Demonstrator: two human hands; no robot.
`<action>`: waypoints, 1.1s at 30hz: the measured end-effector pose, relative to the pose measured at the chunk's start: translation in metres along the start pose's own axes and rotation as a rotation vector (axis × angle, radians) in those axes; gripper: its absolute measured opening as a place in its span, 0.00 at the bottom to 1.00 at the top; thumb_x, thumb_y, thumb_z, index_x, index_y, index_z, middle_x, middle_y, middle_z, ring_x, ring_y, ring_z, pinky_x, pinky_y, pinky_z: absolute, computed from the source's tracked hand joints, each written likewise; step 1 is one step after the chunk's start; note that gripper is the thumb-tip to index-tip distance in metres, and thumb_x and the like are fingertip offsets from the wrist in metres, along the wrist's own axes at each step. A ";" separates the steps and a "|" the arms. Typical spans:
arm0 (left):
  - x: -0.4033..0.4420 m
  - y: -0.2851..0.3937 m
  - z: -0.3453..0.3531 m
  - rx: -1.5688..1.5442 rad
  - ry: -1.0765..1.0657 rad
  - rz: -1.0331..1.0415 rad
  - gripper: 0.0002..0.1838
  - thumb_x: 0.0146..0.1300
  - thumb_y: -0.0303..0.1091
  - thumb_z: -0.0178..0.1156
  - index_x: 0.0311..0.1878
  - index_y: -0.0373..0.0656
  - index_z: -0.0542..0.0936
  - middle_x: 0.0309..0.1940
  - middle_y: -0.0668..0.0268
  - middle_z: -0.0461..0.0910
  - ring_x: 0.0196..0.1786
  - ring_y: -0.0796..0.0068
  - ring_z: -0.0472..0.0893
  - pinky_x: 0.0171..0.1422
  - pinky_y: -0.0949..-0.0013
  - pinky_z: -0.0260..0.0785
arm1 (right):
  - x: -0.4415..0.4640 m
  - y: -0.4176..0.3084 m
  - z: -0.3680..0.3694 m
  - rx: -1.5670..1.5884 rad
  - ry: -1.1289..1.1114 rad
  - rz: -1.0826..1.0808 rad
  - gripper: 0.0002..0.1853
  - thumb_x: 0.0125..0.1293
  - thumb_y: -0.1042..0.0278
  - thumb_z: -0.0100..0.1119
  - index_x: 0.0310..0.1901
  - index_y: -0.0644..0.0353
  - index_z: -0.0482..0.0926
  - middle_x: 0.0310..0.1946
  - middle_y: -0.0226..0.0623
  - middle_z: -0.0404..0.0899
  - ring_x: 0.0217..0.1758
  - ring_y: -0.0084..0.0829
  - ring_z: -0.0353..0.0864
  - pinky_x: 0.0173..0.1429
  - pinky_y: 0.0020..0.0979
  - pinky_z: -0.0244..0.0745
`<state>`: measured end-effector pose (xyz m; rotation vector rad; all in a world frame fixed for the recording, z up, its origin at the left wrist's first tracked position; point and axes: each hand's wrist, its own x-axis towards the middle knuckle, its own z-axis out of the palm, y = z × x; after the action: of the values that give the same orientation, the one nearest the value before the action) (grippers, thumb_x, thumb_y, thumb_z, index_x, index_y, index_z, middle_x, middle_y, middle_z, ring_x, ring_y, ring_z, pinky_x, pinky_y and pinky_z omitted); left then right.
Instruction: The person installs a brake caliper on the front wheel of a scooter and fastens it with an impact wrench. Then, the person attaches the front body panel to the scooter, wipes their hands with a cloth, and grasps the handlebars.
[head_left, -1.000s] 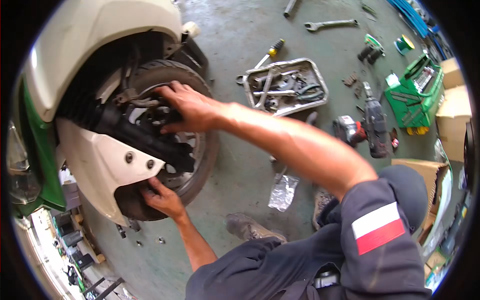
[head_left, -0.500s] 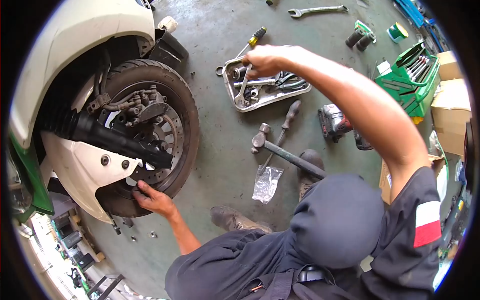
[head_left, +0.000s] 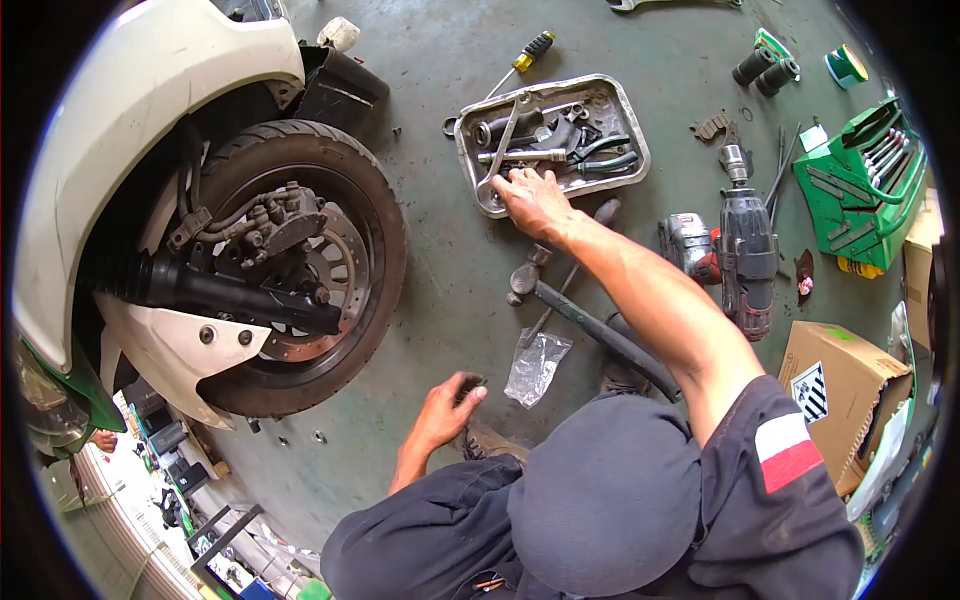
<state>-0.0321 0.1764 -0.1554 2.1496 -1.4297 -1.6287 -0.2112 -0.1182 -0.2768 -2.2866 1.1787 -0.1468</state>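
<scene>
My right hand [head_left: 537, 203] reaches over the near edge of a metal tray [head_left: 640, 150], fingers apart and bent down among the tools. Beside its fingertips, a wrench [head_left: 508, 135] slants across the tray's left end. Pliers [head_left: 605, 160], a socket extension bar [head_left: 525, 156] and other metal parts lie there too. Over the floor, my left hand [head_left: 440, 415] has its thumb and fingers drawn together. Something small and dark seems to be at their tips, too blurred to name. Left of my hands stands a wheel [head_left: 385, 250] with a brake caliper [head_left: 285, 225] and brake disc [head_left: 350, 255].
A hammer [head_left: 610, 335], a plastic bag [head_left: 538, 370] and a yellow-black screwdriver [head_left: 533, 52] lie on the floor. Farther right are a cordless impact wrench [head_left: 748, 260], a green toolbox [head_left: 850, 195] and a cardboard box [head_left: 840, 390]. Small nuts [head_left: 318, 437] lie below the wheel.
The wrench has left my right hand's grip and rests in the tray; that hand has shifted toward the tray's near edge. My left hand has moved right, away from the wheel.
</scene>
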 end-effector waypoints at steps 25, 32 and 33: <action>0.077 0.099 -0.019 0.023 -0.089 0.297 0.19 0.71 0.45 0.60 0.48 0.36 0.81 0.41 0.49 0.84 0.47 0.51 0.84 0.52 0.55 0.74 | 0.038 0.064 -0.112 -0.611 -0.255 0.130 0.15 0.65 0.67 0.57 0.52 0.54 0.86 0.59 0.43 0.79 0.71 0.42 0.69 0.67 0.61 0.60; 0.236 0.096 -0.045 0.148 0.441 0.562 0.15 0.68 0.38 0.64 0.51 0.38 0.82 0.44 0.51 0.83 0.46 0.53 0.84 0.52 0.56 0.74 | 0.015 0.037 -0.221 -0.206 -0.123 0.232 0.17 0.69 0.58 0.56 0.47 0.65 0.79 0.45 0.58 0.81 0.55 0.54 0.80 0.58 0.50 0.75; 0.247 0.101 -0.053 0.154 0.448 0.509 0.16 0.68 0.37 0.63 0.53 0.39 0.81 0.46 0.52 0.82 0.45 0.53 0.83 0.53 0.56 0.74 | 0.002 0.043 -0.241 -0.159 -0.037 0.200 0.18 0.70 0.56 0.57 0.46 0.67 0.79 0.43 0.59 0.81 0.53 0.55 0.80 0.57 0.47 0.75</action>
<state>-0.0532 -0.0773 -0.2509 1.8347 -1.7823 -0.8286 -0.3224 -0.2425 -0.0970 -2.2776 1.4362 0.0665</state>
